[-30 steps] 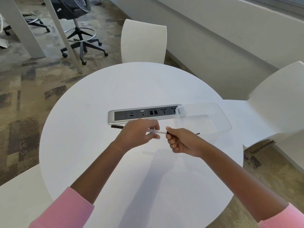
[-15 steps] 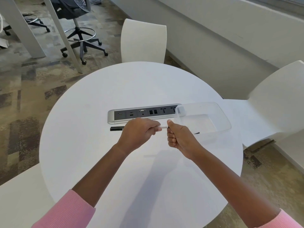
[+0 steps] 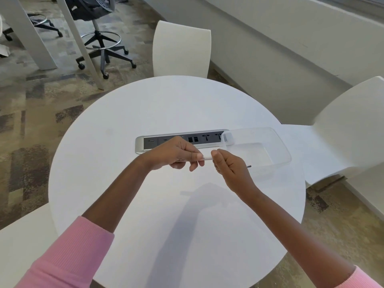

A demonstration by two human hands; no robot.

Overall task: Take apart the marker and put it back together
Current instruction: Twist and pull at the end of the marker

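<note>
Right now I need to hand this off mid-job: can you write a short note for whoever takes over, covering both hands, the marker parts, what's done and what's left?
Left hand: closed around the white marker body, held level above the table.
Right hand: fist closed at the body's other end; a thin dark tip pokes out behind it, so it seems to hold an inner part.
The hands nearly touch; whether the part is going in or coming out cannot be told.
Clear plastic bin sits beside the right hand, over one end of the power strip.
No cap is visible.
Left: finish reassembly and find the cap.
</note>
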